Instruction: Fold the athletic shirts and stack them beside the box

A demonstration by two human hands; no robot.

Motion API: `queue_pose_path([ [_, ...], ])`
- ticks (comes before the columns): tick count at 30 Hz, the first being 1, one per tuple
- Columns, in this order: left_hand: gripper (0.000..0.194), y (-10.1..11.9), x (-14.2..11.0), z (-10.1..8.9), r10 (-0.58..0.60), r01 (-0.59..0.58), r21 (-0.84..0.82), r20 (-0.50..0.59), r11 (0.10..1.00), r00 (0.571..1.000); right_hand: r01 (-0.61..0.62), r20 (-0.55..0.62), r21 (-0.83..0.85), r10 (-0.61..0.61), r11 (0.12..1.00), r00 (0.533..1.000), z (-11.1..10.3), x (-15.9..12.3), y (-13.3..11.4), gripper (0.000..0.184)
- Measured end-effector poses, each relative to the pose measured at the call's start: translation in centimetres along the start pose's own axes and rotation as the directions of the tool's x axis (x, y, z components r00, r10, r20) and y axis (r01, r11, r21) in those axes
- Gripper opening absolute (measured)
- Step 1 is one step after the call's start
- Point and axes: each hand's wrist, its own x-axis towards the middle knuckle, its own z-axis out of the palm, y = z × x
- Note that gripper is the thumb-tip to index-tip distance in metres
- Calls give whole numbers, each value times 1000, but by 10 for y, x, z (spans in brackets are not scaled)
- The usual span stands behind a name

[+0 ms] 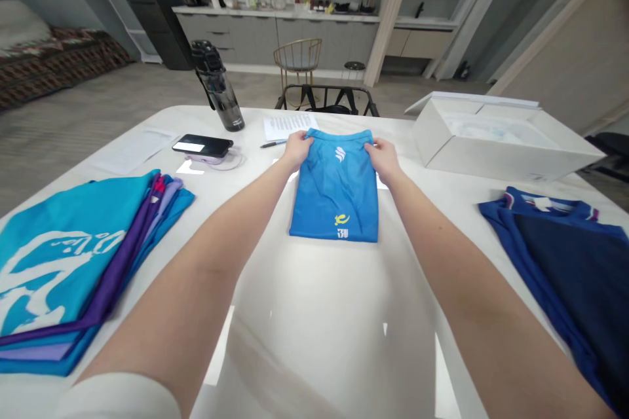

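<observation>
A blue folded garment (337, 186) lies on the white table in front of me, with a band along its top edge. It bears a white mark near the band and a yellow emblem with white lettering near the lower edge. My left hand (297, 149) pinches its upper left corner. At the upper right corner, my right hand (384, 158) grips the band between thumb and fingers. Both arms stretch forward across the table. Whether the garment is a shirt or shorts, I cannot tell.
At left sits a pile of folded shirts (73, 249); at right, dark blue shirts (570, 255). A white open box (506, 150) stands back right. Also on the table (314, 327) are a phone (202, 145), a water bottle (219, 88), a pen (273, 143) and papers (289, 123).
</observation>
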Motion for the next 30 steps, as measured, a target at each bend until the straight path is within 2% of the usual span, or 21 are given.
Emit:
queue_pose_path([
  [2, 39, -16, -3, 10, 76, -64, 210, -49, 976, 996, -3, 19, -235, 8, 972, 1000, 9, 1, 16, 28],
  [4, 54, -23, -14, 15, 238, -222, 378, 3, 899, 971, 63, 54, -378, -46, 924, 997, 14, -4, 26, 38],
  [7, 51, -17, -33, 21, 420, -456, 475, 188, 752, 888, 180, 57, -401, -172, 898, 983, 19, -6, 27, 41],
  [9, 45, -6, -41, 25, 476, -519, 495, 221, 697, 851, 204, 1, -366, -219, 908, 976, 21, -2, 23, 39],
  [11, 42, 4, -45, 29, 502, -527, 516, 201, 675, 841, 183, -62, -349, -217, 919, 974, 22, 5, 19, 42],
  [13, 42, 8, -46, 33, 490, -499, 551, 178, 669, 853, 112, -65, -406, -151, 907, 986, 23, 9, 16, 44],
  [15, 41, 6, -45, 35, 439, -448, 604, 176, 659, 881, 36, -49, -527, -73, 849, 996, 23, 7, 13, 43],
  [16, 39, 3, -45, 36, 405, -430, 632, 195, 645, 893, 28, -52, -585, -72, 810, 996, 24, 4, 11, 42],
  [18, 37, -4, -47, 37, 341, -442, 672, 287, 595, 895, 111, -36, -654, -178, 749, 983, 27, -6, 6, 45],
  [20, 40, -12, -49, 39, 269, -481, 688, 400, 544, 876, 284, 85, -652, -304, 703, 949, 34, -17, 1, 49],
  [21, 43, -15, -51, 40, 222, -487, 696, 441, 527, 870, 354, 175, -636, -319, 685, 932, 39, -22, -1, 51],
  [22, 46, -19, -52, 41, 173, -483, 709, 465, 514, 868, 395, 262, -623, -295, 675, 919, 44, -27, -1, 51],
  [24, 53, -25, -55, 42, 95, -458, 745, 476, 484, 874, 398, 377, -633, -185, 664, 908, 52, -33, 1, 54],
  [27, 58, -31, -57, 42, 64, -441, 780, 463, 444, 884, 342, 404, -690, -53, 638, 913, 56, -37, 7, 57],
  [30, 60, -32, -57, 40, 58, -435, 786, 459, 439, 887, 308, 392, -716, -5, 627, 920, 52, -39, 8, 60],
])
